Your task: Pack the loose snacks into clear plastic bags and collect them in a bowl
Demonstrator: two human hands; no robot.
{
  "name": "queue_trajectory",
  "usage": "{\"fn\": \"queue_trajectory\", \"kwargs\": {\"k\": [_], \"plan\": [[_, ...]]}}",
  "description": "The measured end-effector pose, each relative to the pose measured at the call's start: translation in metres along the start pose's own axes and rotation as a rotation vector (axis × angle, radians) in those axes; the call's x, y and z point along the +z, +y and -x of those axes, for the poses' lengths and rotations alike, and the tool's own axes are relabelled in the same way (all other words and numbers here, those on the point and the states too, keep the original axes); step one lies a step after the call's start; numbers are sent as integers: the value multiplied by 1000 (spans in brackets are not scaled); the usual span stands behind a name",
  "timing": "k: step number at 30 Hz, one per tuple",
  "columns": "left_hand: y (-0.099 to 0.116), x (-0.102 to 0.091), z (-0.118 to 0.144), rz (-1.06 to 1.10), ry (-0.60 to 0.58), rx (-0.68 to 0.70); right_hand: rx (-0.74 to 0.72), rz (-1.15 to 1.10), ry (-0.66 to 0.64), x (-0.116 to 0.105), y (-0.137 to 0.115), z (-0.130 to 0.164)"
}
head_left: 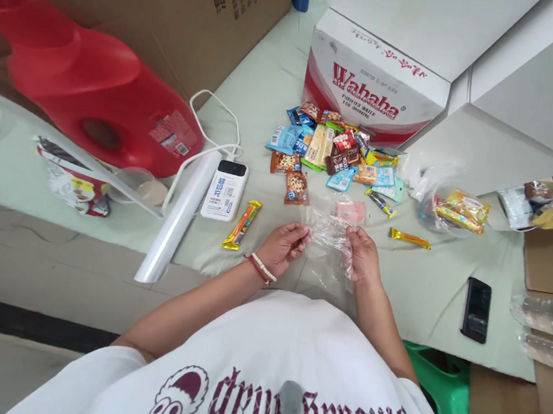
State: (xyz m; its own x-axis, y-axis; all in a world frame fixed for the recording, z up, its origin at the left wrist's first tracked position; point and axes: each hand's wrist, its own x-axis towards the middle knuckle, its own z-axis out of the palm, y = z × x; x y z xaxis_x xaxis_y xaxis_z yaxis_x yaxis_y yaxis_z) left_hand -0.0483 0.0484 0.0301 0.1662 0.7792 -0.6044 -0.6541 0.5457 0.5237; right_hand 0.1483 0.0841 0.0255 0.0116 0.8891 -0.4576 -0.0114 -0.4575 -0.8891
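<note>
clear plastic bag [327,235] stretched between both hands, near front tabletop edge | left hand [284,245] pinches left side | right hand [362,254] pinches right side | snack pile [334,150] straight ahead, equidistant

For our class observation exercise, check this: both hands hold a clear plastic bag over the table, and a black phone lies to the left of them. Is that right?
Not quite. The head view shows the left hand and right hand holding the clear bag over the table, but the black phone lies to the right of them, not the left.
</note>
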Motion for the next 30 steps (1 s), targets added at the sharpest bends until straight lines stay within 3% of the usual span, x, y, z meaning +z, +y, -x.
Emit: {"fn": "queue_trajectory", "kwargs": {"k": [2,5,6,7,10,11,13,15,17,20,25,28,30], "plan": [[1,2,-2,-13,-19,62,-160,200,107,-7,-3,5],[-2,7,1,-114,-32,165,-551,463,405,-12,-15,24],[-5,10,2,-156,-41,198,-633,507,406,-10,-19,30],[-8,12,3,-198,-54,231,-667,535,327,-5,-23,36],[-16,17,6,-288,-86,312,-544,485,-73,15,-22,43],[-18,17,6,-293,-79,324,-476,417,-140,21,-19,40],[-19,15,4,-253,-10,329,-375,226,-103,29,-11,33],[-15,8,0,-149,101,294,-299,20,22,28,-5,25],[-8,-1,-5,-18,217,234,-206,-150,115,20,-2,20],[6,-17,-16,29,327,189,-28,-272,125,2,1,18],[20,-42,-23,-518,330,329,124,-206,39,-38,10,17],[17,-46,-13,-990,449,713,47,11,18,-54,18,14],[12,-40,-7,-1352,353,1023,-19,102,14,-57,22,13]]}}
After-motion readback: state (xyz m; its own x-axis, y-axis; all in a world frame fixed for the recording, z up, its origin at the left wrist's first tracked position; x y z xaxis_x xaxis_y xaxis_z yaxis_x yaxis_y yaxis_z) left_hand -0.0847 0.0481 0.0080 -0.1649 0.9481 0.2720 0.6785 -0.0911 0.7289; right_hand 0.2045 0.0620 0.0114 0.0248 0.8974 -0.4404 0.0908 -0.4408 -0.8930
